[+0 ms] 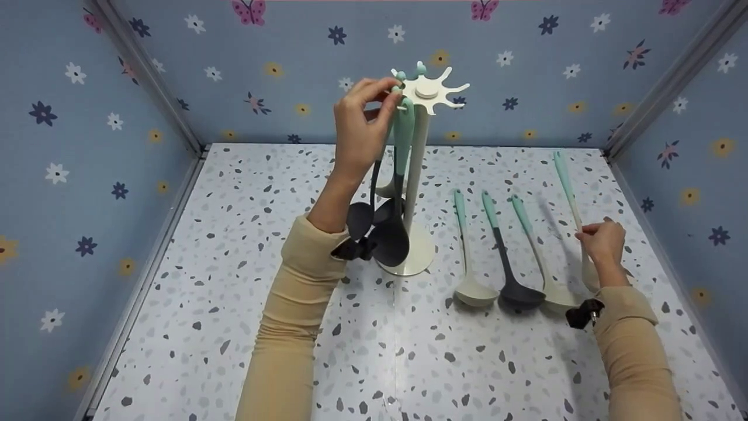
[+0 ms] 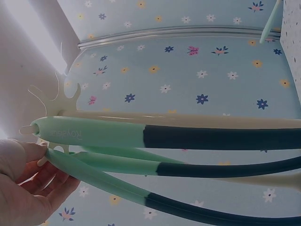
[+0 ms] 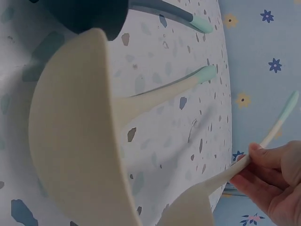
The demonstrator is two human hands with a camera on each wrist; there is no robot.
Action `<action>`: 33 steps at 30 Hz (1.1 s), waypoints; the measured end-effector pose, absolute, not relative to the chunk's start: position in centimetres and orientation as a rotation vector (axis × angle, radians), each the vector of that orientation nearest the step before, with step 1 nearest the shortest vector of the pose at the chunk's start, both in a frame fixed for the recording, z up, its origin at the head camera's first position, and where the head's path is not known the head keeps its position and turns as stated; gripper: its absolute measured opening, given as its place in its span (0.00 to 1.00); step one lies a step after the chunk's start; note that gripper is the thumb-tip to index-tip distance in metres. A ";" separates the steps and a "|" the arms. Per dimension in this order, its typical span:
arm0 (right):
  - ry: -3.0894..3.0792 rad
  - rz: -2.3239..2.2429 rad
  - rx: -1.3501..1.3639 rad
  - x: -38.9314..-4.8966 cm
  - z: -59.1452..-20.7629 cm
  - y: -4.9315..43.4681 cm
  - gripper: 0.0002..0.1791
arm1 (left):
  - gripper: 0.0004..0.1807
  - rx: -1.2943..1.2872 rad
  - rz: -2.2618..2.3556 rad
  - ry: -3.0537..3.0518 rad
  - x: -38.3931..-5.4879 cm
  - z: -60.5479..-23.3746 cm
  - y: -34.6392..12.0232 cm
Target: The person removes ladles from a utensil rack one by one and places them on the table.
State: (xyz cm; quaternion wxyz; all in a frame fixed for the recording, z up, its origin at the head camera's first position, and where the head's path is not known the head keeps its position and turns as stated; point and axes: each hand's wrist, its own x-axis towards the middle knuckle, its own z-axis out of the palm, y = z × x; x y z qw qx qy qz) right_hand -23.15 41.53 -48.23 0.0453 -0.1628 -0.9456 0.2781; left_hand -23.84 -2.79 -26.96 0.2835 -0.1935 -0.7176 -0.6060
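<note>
In the head view my left hand is up at the hooks of a cream utensil stand. Its thumb and fingers pinch the mint handle end of a dark spoon, as the left wrist view also shows at the handle. Beside it hang another dark utensil and a partly hidden dark one. At the right, my right hand pinches a cream spoon with a mint handle partway along its shaft. In the right wrist view that spoon's head is partly cut off.
On the speckled table lie a cream ladle, a dark ladle and another cream ladle, all mint-handled. Several bare hooks stick out on the stand's right side. Flowered walls enclose the table.
</note>
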 end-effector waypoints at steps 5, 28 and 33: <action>-2.939 0.889 -0.545 -22.6 -48.7 41.9 0.15 | 0.10 -0.543 -1.608 -1.905 -23.8 -27.0 -2.8; -3.143 0.782 -0.613 -22.4 -51.2 43.1 0.15 | 0.10 -0.518 -1.644 -1.928 -23.7 -26.9 -2.8; -3.177 0.752 -0.598 -22.5 -51.5 43.1 0.15 | 0.10 -0.520 -1.631 -1.924 -23.7 -26.9 -2.8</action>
